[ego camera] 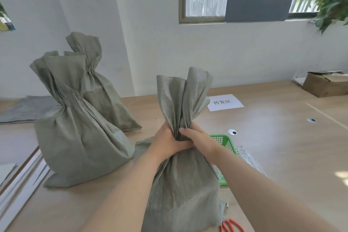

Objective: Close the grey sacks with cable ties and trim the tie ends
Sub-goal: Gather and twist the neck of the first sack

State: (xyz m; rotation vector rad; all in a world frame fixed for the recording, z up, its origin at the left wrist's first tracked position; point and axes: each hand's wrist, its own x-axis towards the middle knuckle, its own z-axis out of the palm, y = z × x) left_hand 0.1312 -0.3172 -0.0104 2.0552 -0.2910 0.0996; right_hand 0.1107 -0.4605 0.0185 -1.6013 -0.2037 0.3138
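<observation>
A filled grey sack [180, 190] stands upright in front of me on the wooden table [282, 147]. My left hand [167, 143] and my right hand [197, 137] both squeeze its gathered neck, and the loose top fans out above them. Two other grey sacks stand to the left: a near one [75, 137] and a far one [105, 96], each cinched at the neck. A bundle of pale cable ties [248, 158] lies to the right of my right forearm. Red-handled scissors [230, 225] lie at the sack's lower right.
A green mesh basket [224, 141] sits behind the held sack. A white paper label [224, 102] lies further back, a cardboard box [325, 84] at the far right. Flat grey sacks [24, 109] lie at the far left by the wall. A cable grommet [232, 132] dots the table.
</observation>
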